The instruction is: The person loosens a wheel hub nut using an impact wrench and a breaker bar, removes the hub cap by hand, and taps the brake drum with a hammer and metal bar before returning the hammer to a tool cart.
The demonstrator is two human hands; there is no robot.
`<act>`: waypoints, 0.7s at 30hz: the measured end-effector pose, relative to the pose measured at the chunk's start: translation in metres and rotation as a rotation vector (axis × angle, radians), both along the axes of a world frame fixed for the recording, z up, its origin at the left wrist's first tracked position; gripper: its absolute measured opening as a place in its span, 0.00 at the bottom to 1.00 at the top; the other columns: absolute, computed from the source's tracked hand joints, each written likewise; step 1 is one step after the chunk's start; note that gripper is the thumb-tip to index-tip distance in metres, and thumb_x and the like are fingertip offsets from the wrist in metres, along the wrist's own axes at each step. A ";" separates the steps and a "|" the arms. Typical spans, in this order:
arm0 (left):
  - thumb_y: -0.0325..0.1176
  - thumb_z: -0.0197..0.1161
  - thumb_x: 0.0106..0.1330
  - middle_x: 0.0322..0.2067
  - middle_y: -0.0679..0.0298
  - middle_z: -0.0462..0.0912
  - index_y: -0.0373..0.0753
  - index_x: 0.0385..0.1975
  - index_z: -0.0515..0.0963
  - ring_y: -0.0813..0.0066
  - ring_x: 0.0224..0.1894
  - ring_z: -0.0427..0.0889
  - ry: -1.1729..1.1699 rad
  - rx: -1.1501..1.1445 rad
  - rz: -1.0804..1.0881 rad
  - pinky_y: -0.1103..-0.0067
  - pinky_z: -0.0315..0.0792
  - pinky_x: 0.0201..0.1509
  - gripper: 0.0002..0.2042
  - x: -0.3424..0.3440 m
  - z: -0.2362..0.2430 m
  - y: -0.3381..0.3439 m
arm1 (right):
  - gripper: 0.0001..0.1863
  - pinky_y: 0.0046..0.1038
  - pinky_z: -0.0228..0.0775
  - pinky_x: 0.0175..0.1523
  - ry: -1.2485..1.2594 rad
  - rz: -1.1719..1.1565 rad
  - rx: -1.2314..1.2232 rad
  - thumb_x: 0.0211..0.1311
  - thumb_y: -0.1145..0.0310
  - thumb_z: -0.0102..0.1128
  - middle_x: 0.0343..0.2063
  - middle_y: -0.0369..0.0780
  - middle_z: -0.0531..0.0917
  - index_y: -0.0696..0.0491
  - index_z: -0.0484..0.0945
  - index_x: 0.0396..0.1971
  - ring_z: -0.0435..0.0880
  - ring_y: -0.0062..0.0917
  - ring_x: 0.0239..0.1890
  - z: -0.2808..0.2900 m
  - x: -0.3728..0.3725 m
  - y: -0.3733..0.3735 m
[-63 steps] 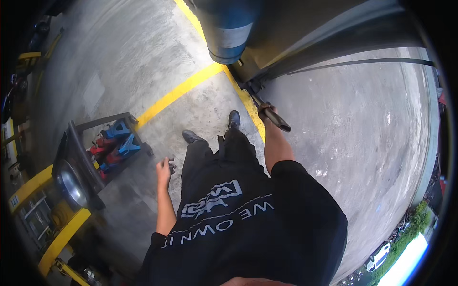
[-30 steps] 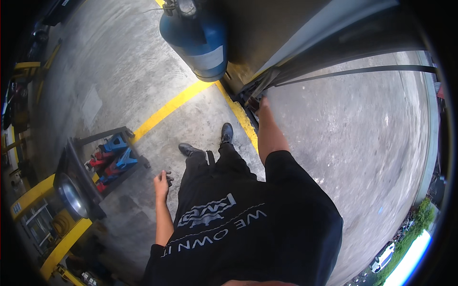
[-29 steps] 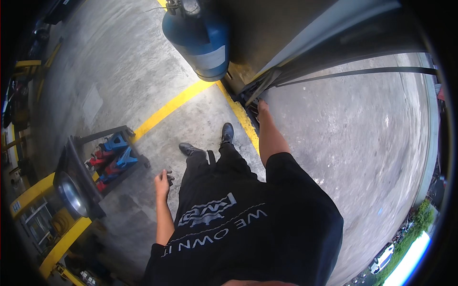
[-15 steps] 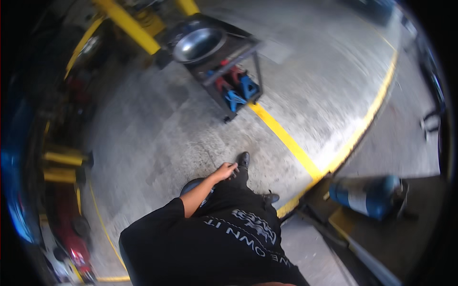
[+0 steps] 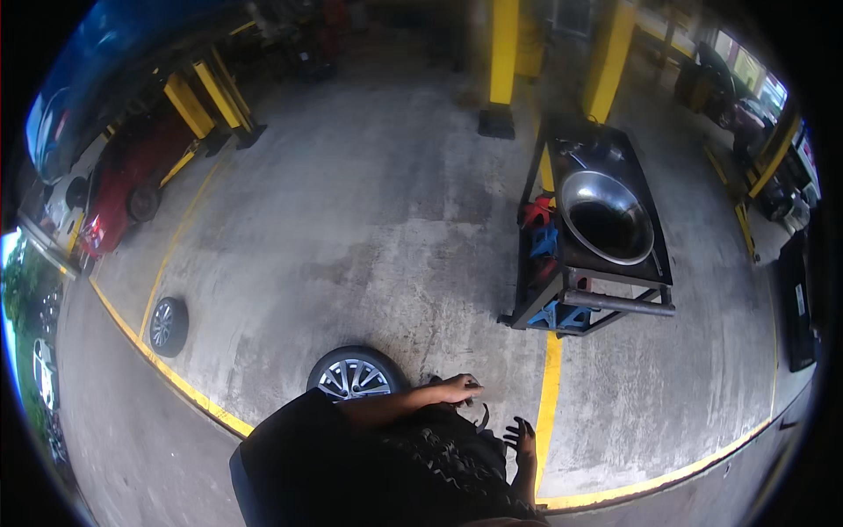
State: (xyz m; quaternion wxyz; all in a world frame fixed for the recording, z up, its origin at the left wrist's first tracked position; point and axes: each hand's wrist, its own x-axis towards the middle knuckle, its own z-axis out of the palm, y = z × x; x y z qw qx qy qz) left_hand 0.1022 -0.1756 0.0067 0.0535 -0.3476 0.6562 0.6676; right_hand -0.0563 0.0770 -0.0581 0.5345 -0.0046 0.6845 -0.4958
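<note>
My left hand is in front of my waist with its fingers curled together. Something small and dark shows at the fingertips, too small to name. To its right and lower, my right hand has its fingers apart, dark at the tips, and nothing shows in it. Close beyond my left forearm is a car wheel with a silver multi-spoke rim, partly hidden by my arm. Ahead to the right stands a dark metal cart bearing a round shiny metal basin. Neither hand touches wheel or cart.
Blue jack stands sit on the cart's lower shelf. A second wheel is on the floor at the left, near a yellow line. Yellow lift posts stand at the back. A red car is far left.
My view has swung leftward and up, so the cart now appears further right and both wheels show. My right hand has come into view. The left hand stays curled.
</note>
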 end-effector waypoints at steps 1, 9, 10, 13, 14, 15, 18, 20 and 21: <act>0.53 0.56 0.63 0.24 0.66 0.79 0.36 0.32 0.77 0.82 0.20 0.73 -0.038 0.115 0.039 0.81 0.67 0.23 0.22 0.000 0.011 -0.013 | 0.24 0.33 0.75 0.36 -0.011 0.123 -0.058 0.67 0.50 0.45 0.40 0.46 0.80 0.49 0.68 0.56 0.82 0.32 0.34 0.020 -0.007 -0.062; 0.40 0.51 0.68 0.28 0.61 0.79 0.33 0.41 0.77 0.74 0.31 0.79 0.087 -0.008 0.209 0.79 0.72 0.32 0.16 0.002 -0.013 -0.145 | 0.16 0.26 0.74 0.40 0.364 0.622 -0.325 0.67 0.63 0.50 0.38 0.42 0.82 0.53 0.75 0.50 0.81 0.24 0.35 0.112 -0.033 -0.355; 0.39 0.50 0.67 0.29 0.60 0.80 0.34 0.43 0.77 0.73 0.32 0.80 0.031 0.049 0.240 0.78 0.73 0.33 0.16 0.007 0.001 -0.158 | 0.15 0.25 0.74 0.40 0.376 0.610 -0.357 0.68 0.63 0.50 0.37 0.42 0.82 0.53 0.75 0.50 0.81 0.23 0.35 0.122 -0.041 -0.374; 0.37 0.49 0.67 0.29 0.58 0.80 0.36 0.46 0.76 0.71 0.32 0.80 0.179 0.075 0.392 0.77 0.75 0.34 0.15 0.011 0.023 -0.189 | 0.18 0.28 0.74 0.40 0.027 0.325 -0.556 0.68 0.60 0.49 0.37 0.41 0.81 0.53 0.72 0.52 0.80 0.25 0.33 0.154 -0.090 -0.435; 0.37 0.49 0.67 0.29 0.58 0.80 0.36 0.46 0.76 0.71 0.32 0.80 0.171 0.073 0.387 0.77 0.75 0.34 0.15 0.006 0.030 -0.206 | 0.19 0.30 0.74 0.41 -0.172 0.151 -0.606 0.68 0.60 0.49 0.37 0.41 0.80 0.54 0.70 0.54 0.81 0.27 0.32 0.168 -0.114 -0.459; 0.37 0.49 0.66 0.29 0.58 0.79 0.36 0.46 0.76 0.72 0.30 0.79 0.176 0.216 0.503 0.77 0.75 0.33 0.15 -0.001 0.037 -0.221 | 0.21 0.31 0.73 0.44 -0.275 0.011 -0.705 0.67 0.60 0.49 0.40 0.42 0.79 0.54 0.68 0.55 0.80 0.28 0.36 0.171 -0.144 -0.486; 0.40 0.47 0.68 0.28 0.58 0.77 0.32 0.49 0.71 0.75 0.24 0.75 0.219 0.374 0.610 0.78 0.73 0.29 0.18 -0.038 0.031 -0.277 | 0.23 0.34 0.68 0.53 -0.259 -0.246 -0.956 0.67 0.58 0.47 0.47 0.44 0.75 0.54 0.65 0.57 0.76 0.30 0.47 0.197 -0.245 -0.579; 0.40 0.49 0.68 0.26 0.60 0.75 0.31 0.48 0.71 0.76 0.23 0.74 0.129 0.259 0.528 0.78 0.72 0.28 0.18 -0.079 0.043 -0.327 | 0.19 0.31 0.69 0.53 -0.373 -0.412 -1.143 0.67 0.58 0.47 0.43 0.39 0.77 0.53 0.68 0.53 0.77 0.28 0.45 0.206 -0.317 -0.641; 0.40 0.51 0.68 0.23 0.62 0.74 0.31 0.44 0.73 0.76 0.20 0.73 0.155 0.266 0.592 0.79 0.70 0.24 0.17 -0.097 0.043 -0.348 | 0.21 0.32 0.68 0.56 -0.425 -0.521 -1.187 0.66 0.57 0.48 0.45 0.40 0.76 0.54 0.68 0.53 0.76 0.30 0.47 0.210 -0.346 -0.671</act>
